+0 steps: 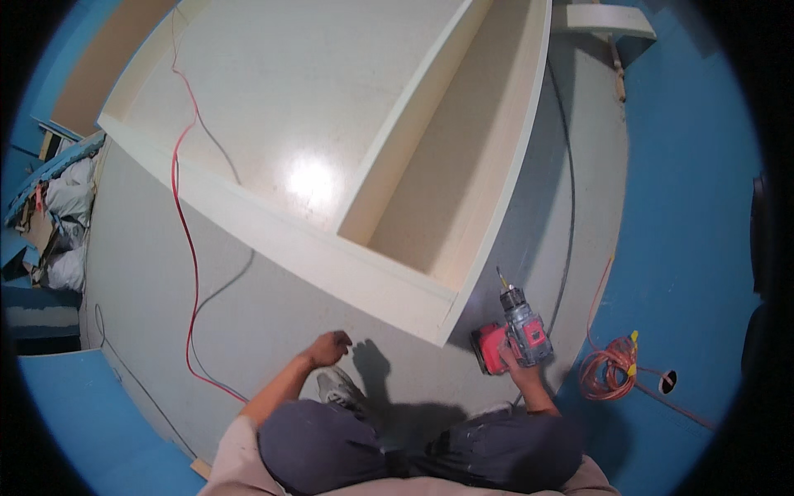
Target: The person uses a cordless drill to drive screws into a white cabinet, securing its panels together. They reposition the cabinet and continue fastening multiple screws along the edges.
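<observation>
I crouch over a grey floor in front of a cream wooden cabinet carcass (347,256) lying on its back, with a divider (405,124) inside. My right hand (523,374) grips a red and grey cordless drill (514,335), its bit pointing up toward the cabinet's near corner. My left hand (329,347) hovers low over the floor by my shoe (339,388), fingers curled with nothing visible in them. My knees fill the lower edge.
A red cable (188,248) and a grey cable (231,281) trail across the cabinet and floor at left. A coiled orange cord (608,368) lies at right near a floor hole (668,382). Blue walls surround; bags are piled at far left (62,223).
</observation>
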{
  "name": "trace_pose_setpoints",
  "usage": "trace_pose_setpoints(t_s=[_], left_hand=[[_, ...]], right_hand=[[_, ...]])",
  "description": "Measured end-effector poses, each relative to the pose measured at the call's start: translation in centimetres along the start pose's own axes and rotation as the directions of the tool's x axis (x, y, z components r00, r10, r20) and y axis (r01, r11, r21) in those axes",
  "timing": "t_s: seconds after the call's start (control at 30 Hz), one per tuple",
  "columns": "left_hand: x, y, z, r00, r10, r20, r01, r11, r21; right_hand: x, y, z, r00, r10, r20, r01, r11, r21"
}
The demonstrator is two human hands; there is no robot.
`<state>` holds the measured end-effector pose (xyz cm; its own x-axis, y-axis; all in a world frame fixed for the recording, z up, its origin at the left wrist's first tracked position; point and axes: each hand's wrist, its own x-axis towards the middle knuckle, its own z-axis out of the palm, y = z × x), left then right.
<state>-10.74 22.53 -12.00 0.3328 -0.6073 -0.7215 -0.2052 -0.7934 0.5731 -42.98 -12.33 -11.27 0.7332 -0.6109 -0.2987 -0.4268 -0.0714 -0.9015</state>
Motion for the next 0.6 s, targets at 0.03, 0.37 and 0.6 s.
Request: trace_pose_setpoints(t_s=[0.03, 0.37, 0.6], left_hand=[[-0.3, -1.3, 0.0, 1.0, 0.004, -0.009, -0.005, 1.0, -0.024], [-22.0, 9.9, -5.7, 0.936, -0.338, -0.094, 0.072, 0.446, -0.892], [-44.8, 18.5, -11.2, 0.979, -0.125, -0.159, -0.149, 0.086, -0.985]], right_hand=[[-0.1, -1.9, 0.0, 0.997, 0.072, -0.02, -0.071, 0.995, 0.063], [-4.1, -31.0, -7.5, 0.986, 0.142, 0.084, -0.096, 0.906, -0.413], [-13.4, -47.1, -5.9, 0.77, 0.377, 0.515, -0.153, 0.892, -0.424]])
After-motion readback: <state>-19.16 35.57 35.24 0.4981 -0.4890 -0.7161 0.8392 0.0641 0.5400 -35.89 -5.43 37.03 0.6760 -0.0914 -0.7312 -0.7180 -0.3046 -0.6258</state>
